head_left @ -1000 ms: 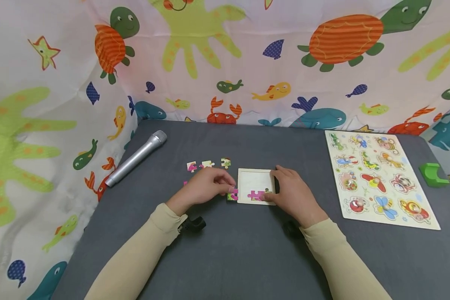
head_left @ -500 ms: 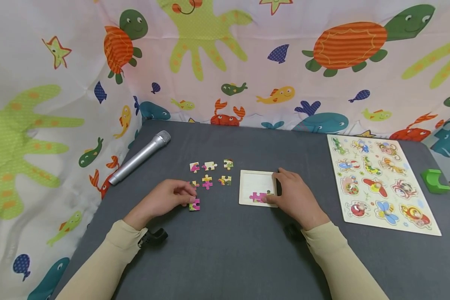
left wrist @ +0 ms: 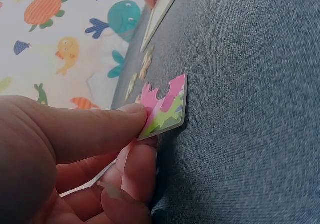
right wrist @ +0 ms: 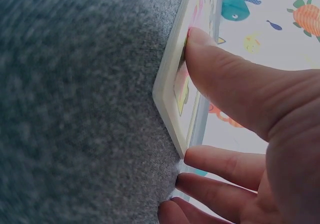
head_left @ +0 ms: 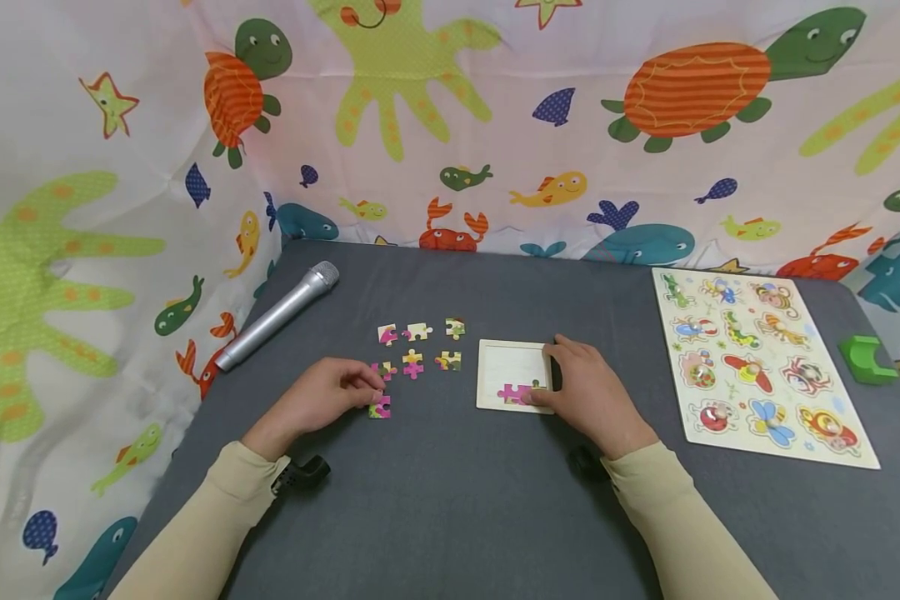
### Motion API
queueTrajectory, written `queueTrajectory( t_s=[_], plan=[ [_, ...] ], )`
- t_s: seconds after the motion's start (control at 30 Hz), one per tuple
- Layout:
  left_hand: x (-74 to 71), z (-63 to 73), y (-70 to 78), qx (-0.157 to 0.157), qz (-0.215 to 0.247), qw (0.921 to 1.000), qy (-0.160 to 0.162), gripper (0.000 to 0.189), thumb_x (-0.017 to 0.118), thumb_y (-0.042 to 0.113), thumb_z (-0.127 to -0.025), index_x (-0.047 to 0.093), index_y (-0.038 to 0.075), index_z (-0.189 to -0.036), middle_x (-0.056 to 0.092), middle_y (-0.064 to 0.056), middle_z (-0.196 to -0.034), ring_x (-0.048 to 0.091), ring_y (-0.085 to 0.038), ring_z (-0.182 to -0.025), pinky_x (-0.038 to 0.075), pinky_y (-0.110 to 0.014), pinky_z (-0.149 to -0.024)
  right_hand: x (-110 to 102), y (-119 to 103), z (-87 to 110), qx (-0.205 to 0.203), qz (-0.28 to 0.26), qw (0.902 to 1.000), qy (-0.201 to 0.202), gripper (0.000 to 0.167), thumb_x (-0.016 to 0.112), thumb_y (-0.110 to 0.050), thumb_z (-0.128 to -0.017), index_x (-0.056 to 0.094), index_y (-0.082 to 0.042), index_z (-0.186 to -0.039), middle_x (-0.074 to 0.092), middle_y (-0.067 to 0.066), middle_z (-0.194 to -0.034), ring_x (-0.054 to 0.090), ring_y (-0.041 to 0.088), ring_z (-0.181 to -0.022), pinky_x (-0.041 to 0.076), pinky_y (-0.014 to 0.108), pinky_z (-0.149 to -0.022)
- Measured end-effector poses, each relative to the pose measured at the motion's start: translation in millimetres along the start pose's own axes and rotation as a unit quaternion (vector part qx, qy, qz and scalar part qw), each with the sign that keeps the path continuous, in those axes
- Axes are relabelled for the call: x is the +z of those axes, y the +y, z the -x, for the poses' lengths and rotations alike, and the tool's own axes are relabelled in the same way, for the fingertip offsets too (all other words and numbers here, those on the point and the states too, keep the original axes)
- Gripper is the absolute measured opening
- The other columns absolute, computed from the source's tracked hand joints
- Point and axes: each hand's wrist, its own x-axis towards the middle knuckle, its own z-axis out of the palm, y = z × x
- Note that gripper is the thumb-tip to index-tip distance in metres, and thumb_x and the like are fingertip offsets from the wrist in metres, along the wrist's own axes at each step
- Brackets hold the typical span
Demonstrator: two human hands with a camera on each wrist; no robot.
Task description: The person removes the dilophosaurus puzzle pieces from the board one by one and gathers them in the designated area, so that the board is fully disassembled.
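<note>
My left hand (head_left: 322, 396) pinches a pink and green jigsaw piece (left wrist: 170, 109) between thumb and fingers, just above the grey table. In the head view that piece lies left of the puzzle tray, close to several loose jigsaw pieces (head_left: 418, 332). My right hand (head_left: 591, 390) holds the pale wooden puzzle tray (head_left: 506, 358) at its right side. The thumb presses on the pieces inside, and the fingers touch the tray's edge. Pink joined pieces (head_left: 510, 393) show along the tray's lower part; the right thumb hides some of them.
A silver microphone (head_left: 277, 317) lies at the back left. To the right is a large insect-picture board (head_left: 753, 362), with a green curved block (head_left: 865, 360) beyond it. A printed cloth (head_left: 420, 108) hangs behind the table (head_left: 450, 500).
My left hand has moved left, away from the tray's left edge, with the jigsaw piece still pinched. The right hand has stayed on the tray. The head view has shifted slightly.
</note>
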Motion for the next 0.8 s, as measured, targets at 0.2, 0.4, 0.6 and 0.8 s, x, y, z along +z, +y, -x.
queueTrajectory(
  t_s=[0.2,0.4,0.6,0.8],
  plan=[
    [-0.7,0.1,-1.7,-0.006,-0.009,0.9998,0.016,0.010,0.082,0.027,-0.098,0.082,0.021,-0.106,0.078,0.001,-0.095,0.067,-0.021,-0.087,0.052,-0.037,-0.081,-0.5,0.0,0.0,-0.004,0.004,1.0000,0.005,0.078,0.086,-0.037,-0.091,0.057,0.003,-0.151,0.043,0.029,-0.167,0.040,0.050,-0.155,0.036,0.065,-0.125],
    [-5.7,0.2,1.4,-0.010,-0.025,0.9991,0.034,0.012,0.081,0.027,-0.099,0.083,0.019,-0.108,0.078,0.002,-0.096,0.067,-0.020,-0.088,0.053,-0.037,-0.083,0.5,-0.2,-0.9,-0.001,0.005,1.0000,-0.001,0.079,0.086,-0.038,-0.092,0.055,0.002,-0.153,0.041,0.028,-0.169,0.039,0.050,-0.156,0.035,0.065,-0.126],
    [-1.7,-7.6,26.6,-0.003,-0.046,0.9980,0.042,0.012,0.080,0.028,-0.099,0.082,0.021,-0.109,0.077,0.003,-0.096,0.067,-0.017,-0.087,0.053,-0.037,-0.082,-0.3,0.7,-1.5,0.002,0.003,1.0000,-0.002,0.081,0.086,-0.039,-0.091,0.054,0.002,-0.154,0.041,0.028,-0.169,0.038,0.050,-0.156,0.034,0.065,-0.126],
    [29.6,-32.5,69.0,0.039,-0.057,0.9976,0.008,0.014,0.082,0.028,-0.098,0.083,0.020,-0.109,0.077,0.007,-0.094,0.067,-0.013,-0.084,0.054,-0.033,-0.080,0.1,1.0,-1.2,0.001,0.002,1.0000,0.000,0.080,0.086,-0.038,-0.091,0.055,0.003,-0.153,0.041,0.028,-0.169,0.038,0.049,-0.156,0.034,0.064,-0.126]
  ],
)
